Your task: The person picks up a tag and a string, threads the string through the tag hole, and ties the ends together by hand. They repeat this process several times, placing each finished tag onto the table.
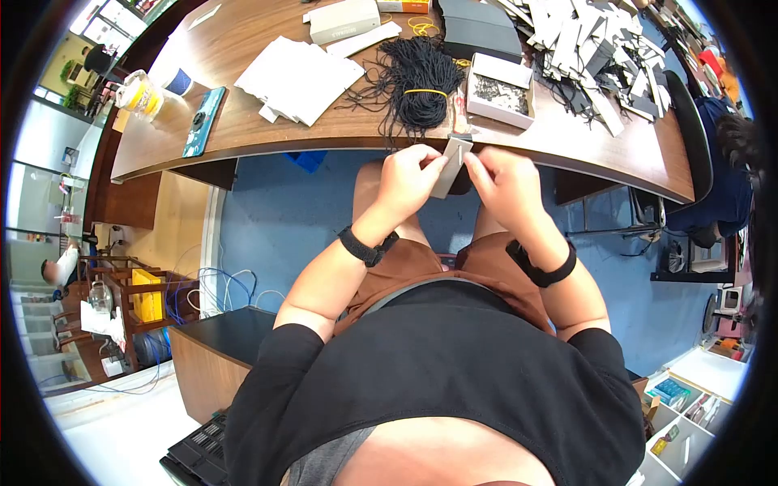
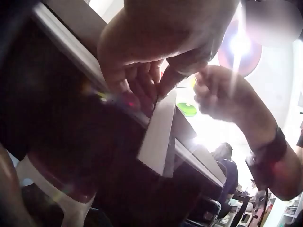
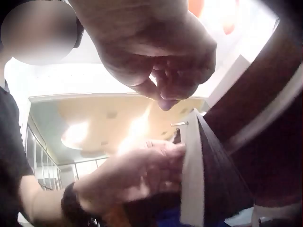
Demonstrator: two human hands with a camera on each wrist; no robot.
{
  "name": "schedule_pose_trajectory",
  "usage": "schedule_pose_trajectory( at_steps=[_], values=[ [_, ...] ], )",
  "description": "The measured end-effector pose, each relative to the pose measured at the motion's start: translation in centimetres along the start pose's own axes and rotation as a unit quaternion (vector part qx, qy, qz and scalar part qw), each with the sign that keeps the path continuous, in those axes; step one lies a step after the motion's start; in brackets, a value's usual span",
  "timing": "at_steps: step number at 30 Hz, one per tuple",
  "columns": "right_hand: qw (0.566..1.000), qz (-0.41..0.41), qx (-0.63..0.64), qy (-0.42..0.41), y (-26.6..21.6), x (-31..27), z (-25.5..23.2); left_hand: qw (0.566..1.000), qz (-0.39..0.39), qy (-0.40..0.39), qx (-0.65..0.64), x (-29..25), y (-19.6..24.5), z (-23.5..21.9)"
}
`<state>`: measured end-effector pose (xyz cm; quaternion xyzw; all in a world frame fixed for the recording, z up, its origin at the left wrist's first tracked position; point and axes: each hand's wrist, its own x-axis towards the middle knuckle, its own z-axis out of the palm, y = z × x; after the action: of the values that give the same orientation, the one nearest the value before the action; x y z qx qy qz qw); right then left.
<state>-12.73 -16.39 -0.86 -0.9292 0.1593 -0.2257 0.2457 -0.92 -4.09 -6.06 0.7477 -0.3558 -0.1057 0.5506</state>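
Note:
A narrow folded card (image 1: 448, 174), pale on its faces, hangs at the table's front edge. My left hand (image 1: 408, 182) pinches it near its upper edge; in the left wrist view the card (image 2: 160, 135) slants down from those fingertips. Out of the card (image 3: 191, 170) sticks a short thin pin (image 3: 179, 124), seen in the right wrist view. My right hand (image 1: 509, 185) is just right of the card, fingers curled, its thumb and finger (image 3: 165, 104) closed together above the pin. Nothing shows between them. Beyond the hands lies a black cord bundle (image 1: 420, 77) with a yellow tie.
A white box (image 1: 501, 113) of small dark pieces stands right of the cords. Many black and white strips (image 1: 596, 57) are heaped further right. White cards (image 1: 298, 77), a phone (image 1: 204, 121) and a cup (image 1: 139, 95) lie to the left. A dark grey box (image 1: 482, 32) sits behind.

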Motion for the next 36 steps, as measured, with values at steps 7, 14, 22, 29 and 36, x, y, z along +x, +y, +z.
schedule_pose_trajectory(
  at_steps=[7,14,22,29,36],
  values=[
    [0.991,-0.057,-0.112,0.052,-1.0,7.0,3.8,0.999,-0.011,0.008,0.047,-0.5,0.5,0.5],
    [0.99,-0.058,-0.052,0.117,-1.3,6.7,4.0,0.998,-0.034,-0.023,-0.037,-1.1,0.7,-1.6],
    [0.987,-0.126,-0.001,0.096,-2.5,1.2,1.5,0.819,-0.26,-0.165,-0.484,0.1,2.9,-3.2],
    [0.98,-0.103,0.169,-0.01,-1.0,-3.5,2.8,0.814,-0.259,-0.133,-0.503,0.4,2.7,-2.3],
    [0.769,0.231,0.576,-0.151,-0.4,-1.0,0.0,0.933,-0.102,-0.219,-0.267,-2.9,4.7,-1.6]
  ],
)
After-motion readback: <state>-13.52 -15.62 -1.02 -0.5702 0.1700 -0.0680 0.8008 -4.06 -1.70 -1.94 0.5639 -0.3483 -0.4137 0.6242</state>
